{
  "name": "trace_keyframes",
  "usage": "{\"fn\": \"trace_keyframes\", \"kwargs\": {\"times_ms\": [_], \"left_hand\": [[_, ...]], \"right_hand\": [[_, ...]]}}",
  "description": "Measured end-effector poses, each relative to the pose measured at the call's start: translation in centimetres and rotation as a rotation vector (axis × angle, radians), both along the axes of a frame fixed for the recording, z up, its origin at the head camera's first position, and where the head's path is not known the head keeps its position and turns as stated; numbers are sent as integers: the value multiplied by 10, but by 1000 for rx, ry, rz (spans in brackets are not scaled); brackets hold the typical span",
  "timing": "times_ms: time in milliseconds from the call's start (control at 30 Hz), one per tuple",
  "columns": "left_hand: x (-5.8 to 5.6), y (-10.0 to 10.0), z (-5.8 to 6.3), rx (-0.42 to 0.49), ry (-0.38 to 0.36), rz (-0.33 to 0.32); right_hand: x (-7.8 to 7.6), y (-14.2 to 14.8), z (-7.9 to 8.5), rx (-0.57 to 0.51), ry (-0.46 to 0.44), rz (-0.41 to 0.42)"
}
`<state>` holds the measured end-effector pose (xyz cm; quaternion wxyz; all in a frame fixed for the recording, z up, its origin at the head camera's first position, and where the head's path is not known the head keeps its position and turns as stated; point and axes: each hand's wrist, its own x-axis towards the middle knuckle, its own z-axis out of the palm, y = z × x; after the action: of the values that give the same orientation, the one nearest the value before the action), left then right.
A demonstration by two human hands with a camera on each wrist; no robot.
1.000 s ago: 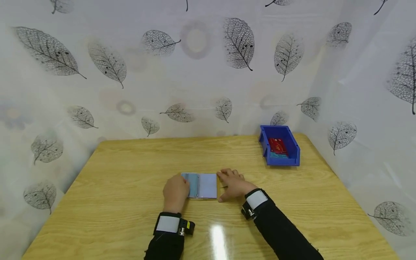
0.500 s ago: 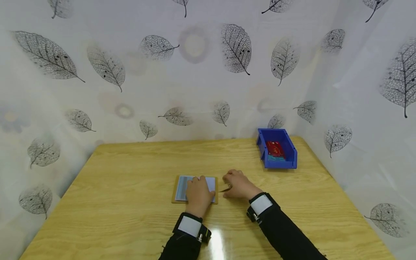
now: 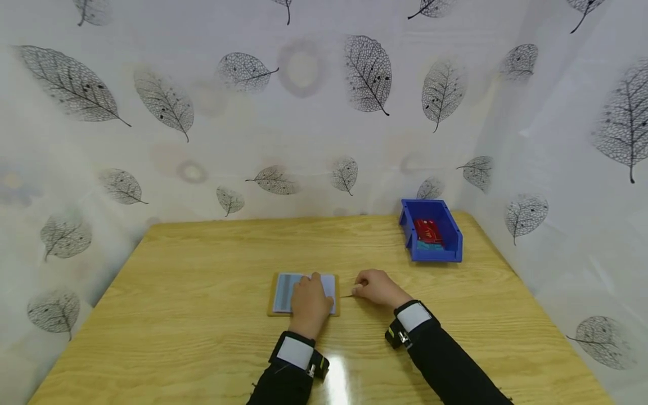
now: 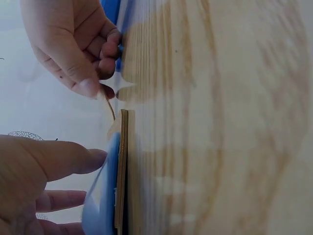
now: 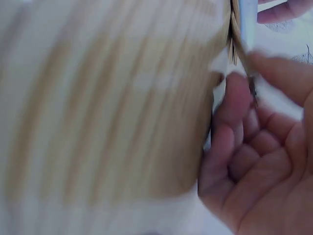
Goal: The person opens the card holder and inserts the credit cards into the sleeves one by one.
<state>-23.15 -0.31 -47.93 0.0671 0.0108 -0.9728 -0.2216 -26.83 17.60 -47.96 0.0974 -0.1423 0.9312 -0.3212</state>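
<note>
A small tan card holder (image 3: 271, 304) with bluish clear pages (image 3: 284, 293) lies on the table in the head view. My left hand (image 3: 308, 304) rests on the pages, its fingers toward the far edge and the thumb near the right edge. In the left wrist view that thumb (image 4: 80, 157) is extended against the bluish pages. To the right of the holder, my right hand (image 3: 378, 288) pinches a thin tan strap (image 3: 346, 296) between thumb and fingers. The right wrist view shows the strap (image 5: 240, 49) running to the holder's edge, with a small metal piece by the fingertips.
A blue plastic bin (image 3: 436, 256) stands at the table's back right, holding red and teal cards (image 3: 428, 232). The wooden table (image 3: 202, 304) ends against a leaf-patterned curtain (image 3: 324, 124) behind and at both sides.
My left hand has moved right, from the holder's left side onto its pages. My right hand has drawn slightly away from the right edge and now pinches the strap.
</note>
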Motion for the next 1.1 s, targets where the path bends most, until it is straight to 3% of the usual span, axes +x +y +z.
{"fn": "trace_keyframes", "kwargs": {"times_ms": [300, 400, 567, 667, 767, 933, 1000, 1100], "left_hand": [[-4, 10, 2, -59, -45, -22], [-6, 6, 4, 14, -45, -43], [-8, -10, 16, 218, -62, -84], [-8, -18, 22, 253, -56, -133], [-8, -21, 24, 230, -38, -193], [-6, -28, 15, 153, -26, -246], [-4, -39, 10, 118, -50, -257], [4, -63, 5, 84, -115, -282]], "right_hand": [[-3, -4, 5, 46, -3, -74], [-3, -3, 6, 40, -43, -87], [-2, 0, 8, 38, -61, -109], [-2, 4, 10, 46, -49, -127], [-2, 6, 10, 41, -39, -134], [-3, 9, 9, -21, -76, -112], [-6, 11, 10, -82, -134, -104], [-15, 22, 15, -110, -120, -123]]}}
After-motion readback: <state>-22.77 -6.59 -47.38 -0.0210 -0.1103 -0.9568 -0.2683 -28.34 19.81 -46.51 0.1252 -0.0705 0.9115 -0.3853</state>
